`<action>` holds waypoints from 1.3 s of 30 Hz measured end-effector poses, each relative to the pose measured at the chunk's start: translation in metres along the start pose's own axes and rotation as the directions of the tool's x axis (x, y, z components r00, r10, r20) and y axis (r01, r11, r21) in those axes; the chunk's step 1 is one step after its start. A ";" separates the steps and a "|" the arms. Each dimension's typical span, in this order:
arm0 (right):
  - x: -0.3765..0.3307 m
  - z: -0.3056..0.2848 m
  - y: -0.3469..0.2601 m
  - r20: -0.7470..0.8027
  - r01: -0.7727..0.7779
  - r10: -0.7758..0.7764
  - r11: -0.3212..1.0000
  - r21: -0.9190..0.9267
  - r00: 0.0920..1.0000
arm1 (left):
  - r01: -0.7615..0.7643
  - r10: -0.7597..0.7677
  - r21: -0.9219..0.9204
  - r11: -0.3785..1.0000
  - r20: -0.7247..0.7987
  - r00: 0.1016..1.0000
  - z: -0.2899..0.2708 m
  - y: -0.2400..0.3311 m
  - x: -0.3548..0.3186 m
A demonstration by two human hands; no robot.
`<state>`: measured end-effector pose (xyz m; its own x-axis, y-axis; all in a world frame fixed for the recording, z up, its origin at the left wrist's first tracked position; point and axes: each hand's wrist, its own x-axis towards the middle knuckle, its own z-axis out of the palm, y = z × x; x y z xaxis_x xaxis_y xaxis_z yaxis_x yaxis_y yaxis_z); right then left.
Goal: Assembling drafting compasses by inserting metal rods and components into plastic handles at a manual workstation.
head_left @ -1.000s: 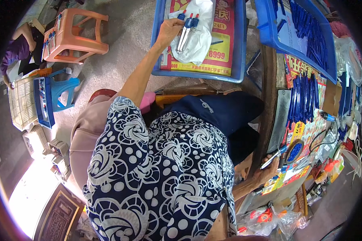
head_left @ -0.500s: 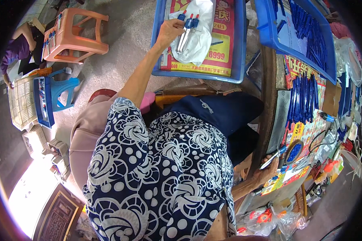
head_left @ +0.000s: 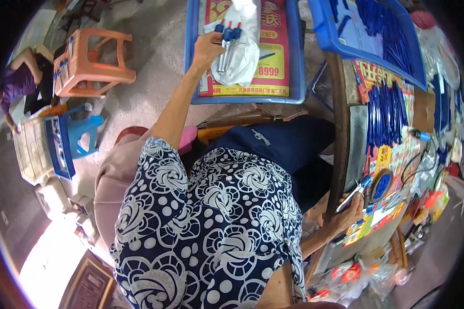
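Note:
My left hand (head_left: 209,49) reaches over a blue tray (head_left: 296,77), its fingers closed on the leftmost of several drawing compasses lying on a white plastic bag (head_left: 248,54). These compasses (head_left: 229,50) have silver legs, blue heads and red tips. On the right, at the edge of the workbench, my right hand (head_left: 351,212) grips another drawing compass (head_left: 353,194), with silver legs and a blue head, held at a slant. Some of its fingers are hidden behind the hand.
Beside my right hand, a round dish (head_left: 375,191) holds small blue pieces. Thin blue parts (head_left: 386,116) lie bundled on the bench, below a blue bin (head_left: 340,47) of similar parts. An orange stool (head_left: 100,36) stands at left, near another person (head_left: 26,77).
The view has shifted slightly, so the tray appears farther left. My left hand stays by the compasses. In my right hand the compass has tilted more upright.

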<state>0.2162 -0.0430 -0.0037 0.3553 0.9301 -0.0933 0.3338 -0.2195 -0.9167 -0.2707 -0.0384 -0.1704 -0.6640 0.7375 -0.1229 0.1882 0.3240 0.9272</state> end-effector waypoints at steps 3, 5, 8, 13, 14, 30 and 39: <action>0.000 0.007 -0.003 -0.011 0.046 -0.047 0.995 -0.084 0.999 | 0.040 -0.044 -0.067 0.997 -0.061 0.997 -0.003 0.003 -0.005; 0.007 0.012 -0.003 -0.022 0.037 -0.038 0.998 -0.059 0.999 | -0.012 0.013 0.013 1.000 -0.055 0.998 -0.022 -0.013 0.004; 0.011 0.007 0.002 -0.025 0.009 -0.011 0.995 -0.100 1.000 | 0.042 -0.050 -0.167 0.985 -0.047 0.998 -0.041 -0.005 0.010; 0.006 0.009 -0.004 0.002 -0.085 0.086 0.977 0.196 0.996 | -0.024 0.029 -0.368 0.929 0.009 1.000 -0.053 0.040 -0.007; 0.006 0.007 -0.001 -0.007 -0.085 0.087 0.983 0.160 0.996 | -0.063 0.087 -0.422 0.904 0.038 0.995 -0.044 0.048 -0.008; 0.027 0.005 0.008 -0.042 0.337 -0.493 0.651 -0.680 0.869 | 0.741 0.113 -0.324 0.588 0.940 0.321 0.143 0.203 -0.162; 0.025 0.004 0.004 0.121 0.347 -0.494 0.396 -0.850 0.861 | 0.702 0.073 -0.234 0.673 0.965 0.251 0.170 0.223 -0.193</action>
<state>0.2224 -0.0196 -0.0111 0.0356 0.9447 0.3259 0.9978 -0.0151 -0.0650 0.0226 -0.0078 0.0002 0.5451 0.7810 -0.3049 -0.5086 0.5972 0.6202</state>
